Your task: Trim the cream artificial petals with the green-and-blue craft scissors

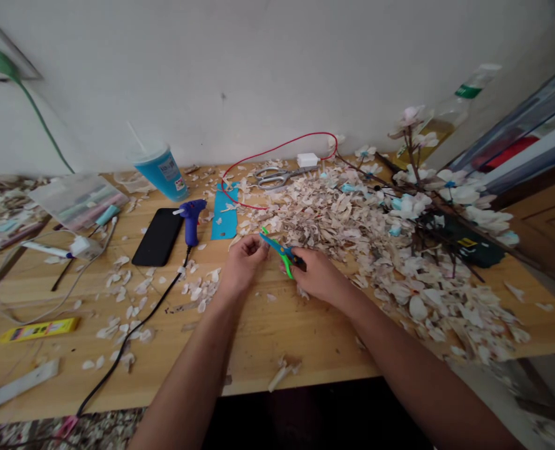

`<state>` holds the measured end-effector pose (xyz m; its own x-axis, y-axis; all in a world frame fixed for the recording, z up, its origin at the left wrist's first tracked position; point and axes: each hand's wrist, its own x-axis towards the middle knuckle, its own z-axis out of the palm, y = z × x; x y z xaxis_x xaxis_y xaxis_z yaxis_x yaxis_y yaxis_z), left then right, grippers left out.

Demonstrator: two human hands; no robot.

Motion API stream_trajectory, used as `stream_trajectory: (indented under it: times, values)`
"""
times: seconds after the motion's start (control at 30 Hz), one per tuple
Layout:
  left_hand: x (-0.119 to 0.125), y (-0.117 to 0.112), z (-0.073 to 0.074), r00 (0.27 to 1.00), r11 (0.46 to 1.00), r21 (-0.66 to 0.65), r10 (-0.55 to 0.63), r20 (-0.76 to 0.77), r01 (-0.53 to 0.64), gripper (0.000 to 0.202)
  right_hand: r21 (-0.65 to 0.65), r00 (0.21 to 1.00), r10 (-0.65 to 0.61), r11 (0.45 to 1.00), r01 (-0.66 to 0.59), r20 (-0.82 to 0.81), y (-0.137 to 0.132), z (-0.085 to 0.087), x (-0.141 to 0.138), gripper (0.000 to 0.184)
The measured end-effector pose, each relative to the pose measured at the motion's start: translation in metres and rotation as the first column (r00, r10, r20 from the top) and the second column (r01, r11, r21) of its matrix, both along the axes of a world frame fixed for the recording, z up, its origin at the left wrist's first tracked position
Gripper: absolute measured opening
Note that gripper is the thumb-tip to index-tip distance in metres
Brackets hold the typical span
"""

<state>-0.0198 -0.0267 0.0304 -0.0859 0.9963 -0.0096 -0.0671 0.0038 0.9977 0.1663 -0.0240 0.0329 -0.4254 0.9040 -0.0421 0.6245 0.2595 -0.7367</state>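
Observation:
My right hand (pixel 319 273) is closed around the handles of a pair of scissors (pixel 277 247) with blue and green parts. The blades point left and away from me, their tip beside the fingers of my left hand (pixel 247 259). Those fingers are pinched together, and whatever small thing sits between them is too hard to make out. Just beyond both hands spreads a large heap of dried whitish petals (pixel 324 209). A blue card (pixel 224 219) lies flat behind my left hand.
Left of the hands are a blue glue gun (pixel 191 224), a black phone (pixel 158 237) and a blue cup (pixel 162 172). Metal scissors (pixel 277 178) lie behind the heap. Flowering branches (pixel 427 181) and a bottle (pixel 450 115) stand at right. A black cord (pixel 137 328) crosses the table.

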Motion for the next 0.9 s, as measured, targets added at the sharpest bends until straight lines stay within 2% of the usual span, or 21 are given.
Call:
stream_trajectory:
  times: [0.1,0.17,0.23,0.53,0.9]
  values:
    - [0.003,-0.002,-0.001,0.989,0.999,-0.04,0.008,0.146,-0.002,0.027,0.003,1.0,-0.008,1.0,0.008,0.001,0.0,0.0,0.0,0.008]
    - [0.007,-0.003,-0.002,0.96,0.997,-0.071,0.024,0.281,-0.005,0.027,0.0,1.0,-0.005,1.0,0.005,0.001,0.0,0.001,-0.001,0.009]
    - [0.01,-0.004,-0.004,0.937,0.996,-0.084,0.043,0.346,-0.014,0.028,0.0,1.0,0.001,1.0,-0.001,0.007,-0.001,0.002,-0.001,0.009]
    - [0.007,0.001,-0.01,0.977,0.998,-0.012,0.067,0.204,-0.066,0.025,0.002,1.0,0.001,1.0,-0.001,0.017,-0.004,0.007,-0.003,0.015]
    - [0.015,-0.003,-0.007,0.942,0.993,-0.07,0.117,0.315,-0.1,0.028,-0.032,1.0,-0.017,0.999,0.017,-0.024,-0.005,0.002,-0.007,0.016]
